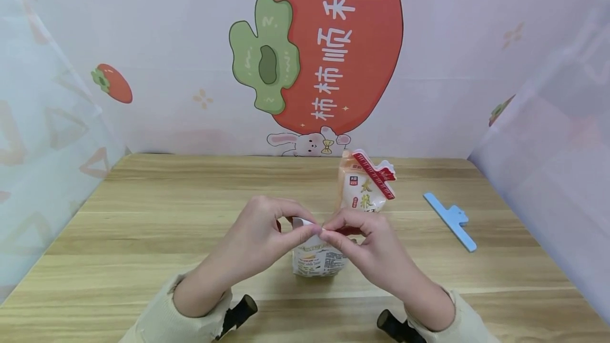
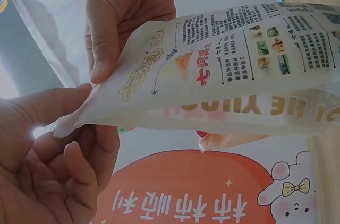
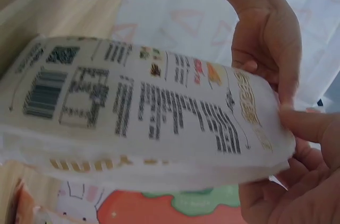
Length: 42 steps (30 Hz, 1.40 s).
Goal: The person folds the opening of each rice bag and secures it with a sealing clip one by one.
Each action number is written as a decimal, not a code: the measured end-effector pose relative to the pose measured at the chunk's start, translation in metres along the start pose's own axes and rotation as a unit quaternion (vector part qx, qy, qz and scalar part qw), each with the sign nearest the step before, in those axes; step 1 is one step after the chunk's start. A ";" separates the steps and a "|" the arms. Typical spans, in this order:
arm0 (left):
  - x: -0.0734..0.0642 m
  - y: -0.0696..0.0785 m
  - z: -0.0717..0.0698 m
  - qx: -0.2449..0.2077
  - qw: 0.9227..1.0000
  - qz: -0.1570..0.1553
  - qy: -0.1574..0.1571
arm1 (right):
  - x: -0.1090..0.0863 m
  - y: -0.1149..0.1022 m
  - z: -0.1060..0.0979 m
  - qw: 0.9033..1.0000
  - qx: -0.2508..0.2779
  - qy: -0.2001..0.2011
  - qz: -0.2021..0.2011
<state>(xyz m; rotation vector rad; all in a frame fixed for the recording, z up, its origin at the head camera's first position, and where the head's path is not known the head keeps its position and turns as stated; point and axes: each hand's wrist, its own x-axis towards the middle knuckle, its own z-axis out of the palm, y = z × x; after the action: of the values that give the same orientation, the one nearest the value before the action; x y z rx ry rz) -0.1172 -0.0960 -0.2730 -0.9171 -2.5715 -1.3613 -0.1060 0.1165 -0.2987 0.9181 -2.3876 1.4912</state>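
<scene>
A white printed food bag stands upright on the table, its printed side with small text and a barcode toward me. My left hand pinches its top edge on the left, thumb against fingers. Close beside it, my right hand pinches the same edge, so the fingertips of both hands meet. In the left wrist view the bag shows gold lettering, and both the left hand and right hand hold its top. The right wrist view shows the barcode side of the bag.
Behind the bag stands an orange and white bag with a red sealing clip across its top corner. A blue sealing clip lies on the wooden table to the right. A printed cloth hangs at the back.
</scene>
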 end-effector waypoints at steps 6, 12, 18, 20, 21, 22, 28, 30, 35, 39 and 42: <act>0.000 -0.001 0.002 0.020 1.000 0.006 0.020 | -0.001 0.003 -0.014 0.998 -0.029 -0.053 0.031; 0.001 -0.002 0.003 0.021 0.999 0.007 0.032 | 0.000 0.004 -0.017 0.997 -0.046 -0.053 0.015; 0.001 0.001 0.005 0.005 1.000 -0.012 0.019 | -0.001 0.005 -0.014 0.997 -0.061 -0.035 -0.019; 0.001 0.003 0.006 0.006 1.000 -0.016 0.011 | -0.001 0.006 -0.013 0.996 -0.070 -0.027 -0.044; 0.001 0.004 0.006 0.007 1.000 -0.015 0.009 | -0.001 0.006 -0.013 0.995 -0.075 -0.024 -0.058; 0.002 0.004 0.007 0.010 1.000 -0.012 0.008 | -0.001 0.006 -0.012 0.994 -0.078 -0.020 -0.073; 0.002 0.001 0.007 0.020 1.000 0.010 0.013 | 0.001 0.006 -0.015 0.993 -0.070 -0.048 -0.087; 0.002 0.000 0.007 0.020 1.000 0.011 0.014 | 0.001 0.006 -0.019 0.992 -0.063 -0.074 -0.078; 0.003 -0.001 0.006 0.018 1.000 0.007 0.013 | 0.001 0.008 -0.025 0.988 -0.086 -0.110 -0.069; 0.004 -0.002 0.006 0.015 1.000 0.002 0.015 | 0.002 0.010 -0.024 0.985 -0.117 -0.099 -0.075; 0.004 -0.002 0.005 0.014 1.000 -0.004 0.017 | 0.003 0.012 -0.023 0.986 -0.120 -0.091 -0.075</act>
<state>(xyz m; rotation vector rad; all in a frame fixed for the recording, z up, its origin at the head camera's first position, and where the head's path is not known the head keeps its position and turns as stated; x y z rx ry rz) -0.1207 -0.0910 -0.2764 -0.8730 -2.5641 -1.3267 -0.1189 0.1390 -0.2952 1.1869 -2.4872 1.0797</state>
